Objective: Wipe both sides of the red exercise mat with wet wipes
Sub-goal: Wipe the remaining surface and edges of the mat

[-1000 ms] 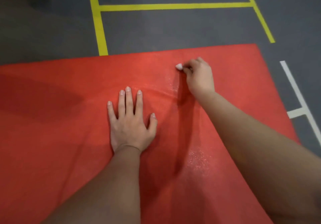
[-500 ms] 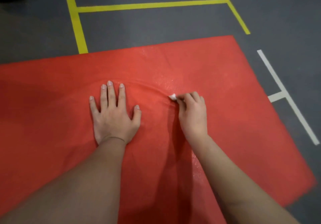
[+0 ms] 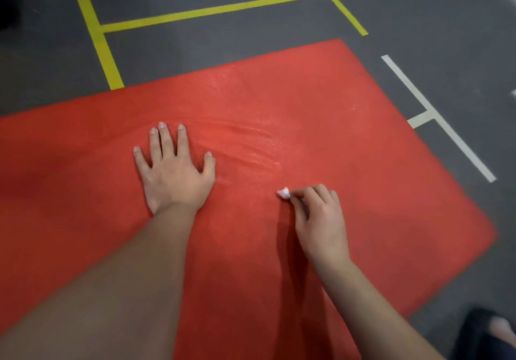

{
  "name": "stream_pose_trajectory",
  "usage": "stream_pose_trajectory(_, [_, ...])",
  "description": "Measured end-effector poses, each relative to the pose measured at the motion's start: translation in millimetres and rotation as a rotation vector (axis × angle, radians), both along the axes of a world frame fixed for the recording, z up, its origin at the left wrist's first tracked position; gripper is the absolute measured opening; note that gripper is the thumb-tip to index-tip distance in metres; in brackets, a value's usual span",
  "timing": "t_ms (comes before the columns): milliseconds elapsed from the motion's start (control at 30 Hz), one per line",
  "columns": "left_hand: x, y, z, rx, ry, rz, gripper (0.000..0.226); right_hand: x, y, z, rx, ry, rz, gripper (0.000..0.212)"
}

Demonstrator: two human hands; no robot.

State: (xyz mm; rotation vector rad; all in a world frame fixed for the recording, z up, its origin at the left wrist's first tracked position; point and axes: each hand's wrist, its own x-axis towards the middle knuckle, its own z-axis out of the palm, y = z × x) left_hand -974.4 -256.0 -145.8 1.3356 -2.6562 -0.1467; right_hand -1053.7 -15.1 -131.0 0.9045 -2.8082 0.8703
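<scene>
While left hand [image 3: 174, 175] lies flat on one red mat [image 3: 363, 164] — right hand [image 3: 321, 220] pinches one wipe [image 3: 283, 193].

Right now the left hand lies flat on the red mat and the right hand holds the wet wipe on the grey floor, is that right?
Not quite. The head view shows the right hand holding the wet wipe on the red mat, not on the grey floor. The left hand does lie flat on the mat.

Left hand [image 3: 174, 172] is laid flat, fingers [image 3: 163, 141] spread, arm extended. Right hand [image 3: 321, 220] is curled, knuckles up; a wet wipe [image 3: 284, 193] is pinched at its fingertips.
</scene>
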Motion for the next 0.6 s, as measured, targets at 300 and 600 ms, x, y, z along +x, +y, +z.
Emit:
stream_pose_trajectory(300, [5.3,28.6,21.2,0.064,-0.166,0.005,0.073,17.5,7.3,-16.2,-0.015,0.045,-0.113,0.014])
stream_pose_trajectory(600, [48.6,146.1,-0.9,0.057,-0.074,0.013,0.077,7.5,9.8,-17.3,-0.182,-0.033,-0.138,0.009])
